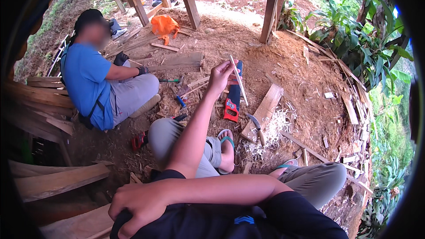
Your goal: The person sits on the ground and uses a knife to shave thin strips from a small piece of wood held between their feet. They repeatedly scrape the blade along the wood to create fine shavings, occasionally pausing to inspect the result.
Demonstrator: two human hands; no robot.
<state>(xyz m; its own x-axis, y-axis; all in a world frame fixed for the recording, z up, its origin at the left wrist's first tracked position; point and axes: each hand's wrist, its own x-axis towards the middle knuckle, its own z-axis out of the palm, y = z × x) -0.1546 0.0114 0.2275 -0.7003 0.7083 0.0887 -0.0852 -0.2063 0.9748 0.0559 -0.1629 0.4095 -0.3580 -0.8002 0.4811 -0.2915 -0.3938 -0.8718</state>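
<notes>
My left arm is raised forward, and my left hand (220, 76) is closed on a thin, pale wooden stick (239, 81), pinching it near its upper end. Behind the stick lies a handsaw (231, 109) with a red-and-black handle, its dark blade partly covered by my hand. My right arm crosses low in front of my body. At the lower left, the fingers of my right hand (139, 207) curl over black cloth (120, 225) that looks like my sleeve. A curved knife (256, 129) with a wooden handle rests by a flat board (268, 106) and pale shavings (275, 130).
On the left sits a person in a blue shirt (90, 68) and dark gloves. Near them lie a blue-handled tool (180, 102), a green-handled tool (169, 80) and an orange bag (164, 26). Wooden posts (271, 11) stand ahead; stacked planks (62, 181) are at lower left.
</notes>
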